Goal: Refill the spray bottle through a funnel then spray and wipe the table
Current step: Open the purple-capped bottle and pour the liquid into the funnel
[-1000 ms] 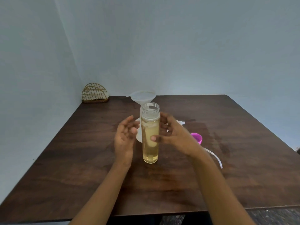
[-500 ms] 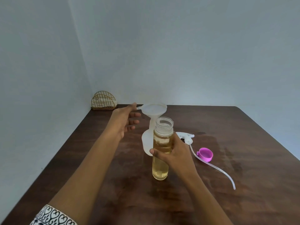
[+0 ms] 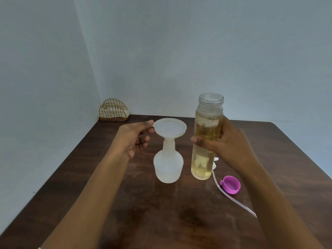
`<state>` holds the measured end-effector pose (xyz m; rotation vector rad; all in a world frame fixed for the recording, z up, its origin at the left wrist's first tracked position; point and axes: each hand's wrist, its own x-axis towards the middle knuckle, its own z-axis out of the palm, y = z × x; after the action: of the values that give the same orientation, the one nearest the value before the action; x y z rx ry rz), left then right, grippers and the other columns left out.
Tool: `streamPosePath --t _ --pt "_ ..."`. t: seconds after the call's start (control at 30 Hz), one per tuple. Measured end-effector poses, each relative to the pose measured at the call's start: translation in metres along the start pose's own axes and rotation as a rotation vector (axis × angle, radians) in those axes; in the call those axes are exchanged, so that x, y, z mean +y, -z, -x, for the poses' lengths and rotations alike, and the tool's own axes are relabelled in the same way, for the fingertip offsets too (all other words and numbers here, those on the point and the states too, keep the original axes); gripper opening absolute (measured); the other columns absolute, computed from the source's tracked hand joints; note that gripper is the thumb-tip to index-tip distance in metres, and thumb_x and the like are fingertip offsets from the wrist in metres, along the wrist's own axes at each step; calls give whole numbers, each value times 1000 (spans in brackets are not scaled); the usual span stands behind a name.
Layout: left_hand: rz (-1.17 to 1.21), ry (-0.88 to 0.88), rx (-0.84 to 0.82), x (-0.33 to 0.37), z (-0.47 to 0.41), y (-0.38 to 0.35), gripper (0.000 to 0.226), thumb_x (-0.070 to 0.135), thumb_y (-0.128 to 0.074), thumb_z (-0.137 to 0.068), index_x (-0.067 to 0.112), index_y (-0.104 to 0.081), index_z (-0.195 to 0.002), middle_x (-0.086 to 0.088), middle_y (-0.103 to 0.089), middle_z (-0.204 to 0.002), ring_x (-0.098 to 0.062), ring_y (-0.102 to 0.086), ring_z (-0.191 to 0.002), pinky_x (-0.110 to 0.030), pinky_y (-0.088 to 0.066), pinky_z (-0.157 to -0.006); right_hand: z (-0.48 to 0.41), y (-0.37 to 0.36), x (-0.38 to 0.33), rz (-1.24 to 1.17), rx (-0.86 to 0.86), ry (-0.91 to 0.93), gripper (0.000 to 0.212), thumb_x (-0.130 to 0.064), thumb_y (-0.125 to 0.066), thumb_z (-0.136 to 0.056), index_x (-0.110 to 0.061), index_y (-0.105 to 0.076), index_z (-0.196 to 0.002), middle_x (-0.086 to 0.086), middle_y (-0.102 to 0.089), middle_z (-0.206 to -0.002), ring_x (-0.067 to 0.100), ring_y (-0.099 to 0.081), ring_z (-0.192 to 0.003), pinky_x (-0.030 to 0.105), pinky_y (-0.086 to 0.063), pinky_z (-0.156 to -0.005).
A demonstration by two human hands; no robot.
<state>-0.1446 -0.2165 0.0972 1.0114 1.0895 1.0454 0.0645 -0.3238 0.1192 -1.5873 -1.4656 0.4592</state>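
A frosted white spray bottle point(image 3: 168, 165) stands upright in the middle of the dark wooden table point(image 3: 100, 177), with a white funnel point(image 3: 170, 127) seated in its neck. My left hand point(image 3: 133, 139) pinches the funnel's rim tab at its left edge. My right hand point(image 3: 226, 142) grips a tall clear bottle of yellow liquid point(image 3: 206, 137), uncapped and lifted upright just right of the funnel. The white spray head point(image 3: 215, 162) is mostly hidden behind that bottle, and its clear dip tube point(image 3: 231, 197) trails toward me.
A pink cap point(image 3: 231, 185) lies open side up on the table, right of the clear bottle. A gold wire napkin holder point(image 3: 113, 110) sits in the far left corner against the wall. Walls close the left and far sides.
My right hand has lifted the clear bottle off the table and moved it right of the funnel. My left hand has closed on the funnel's rim.
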Motion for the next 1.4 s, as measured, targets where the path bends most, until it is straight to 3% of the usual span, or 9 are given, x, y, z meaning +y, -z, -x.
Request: streamPosePath --t 0.1,0.37,0.6,0.73,0.83,1.2,1.4 --pt "-4 10 -6 4 0 1 10 20 -73 -80 12 -71 -84 3 -70 -65 -3 -52 -40 -17 -44 -39 -12 3 6 60 -17 7 56 -47 -78 -64 -30 -55 -112 -17 -66 -98 -8 -60 -87 9 -42 -67" --pt "-10 43 -49 7 2 7 9 17 -72 -80 9 -71 -85 0 -72 -66 -3 -56 -42 -15 -46 -40 -26 8 21 151 -28 -2 60 -44 -80 -65 -25 -54 -115 -12 -66 -104 5 -62 -93 16 -44 -71" --pt "-21 27 -62 8 5 8 11 15 -72 -80 8 -71 -88 -1 -73 -67 -4 -59 -44 -16 -48 -41 -27 6 23 314 -33 -6 53 -40 -77 -65 -21 -51 -108 -5 -67 -96 16 -63 -87 36 -52 -77" --pt "-7 24 -60 9 5 9 12 15 -72 -79 7 -71 -89 -2 -72 -66 -5 -60 -45 -17 -49 -42 -28 0 19 454 -54 26 44 -38 -75 -68 -20 -46 -97 -7 -60 -79 17 -60 -75 32 -49 -66" --pt "5 22 -61 10 6 10 9 13 -71 -80 7 -70 -86 -1 -71 -63 -5 -60 -45 -16 -50 -43 -30 -3 17 566 -65 84 43 -37 -74 -68 -23 -41 -92 -11 -52 -70 18 -53 -68 27 -37 -56" --pt "57 16 -63 4 5 6 9 9 -68 -82 3 -69 -88 -2 -70 -58 -4 -62 -45 -16 -51 -43 -39 3 20 754 -81 184 51 -37 -73 -69 -20 -48 -109 -1 -65 -90 20 -51 -71 28 -33 -58" --pt "60 -4 -55 1 4 6 7 8 -67 -82 3 -68 -87 -1 -69 -56 -4 -62 -45 -16 -51 -43 -40 6 22 798 -84 232 55 -37 -73 -69 -23 -49 -116 -3 -66 -100 24 -62 -88 28 -41 -64"
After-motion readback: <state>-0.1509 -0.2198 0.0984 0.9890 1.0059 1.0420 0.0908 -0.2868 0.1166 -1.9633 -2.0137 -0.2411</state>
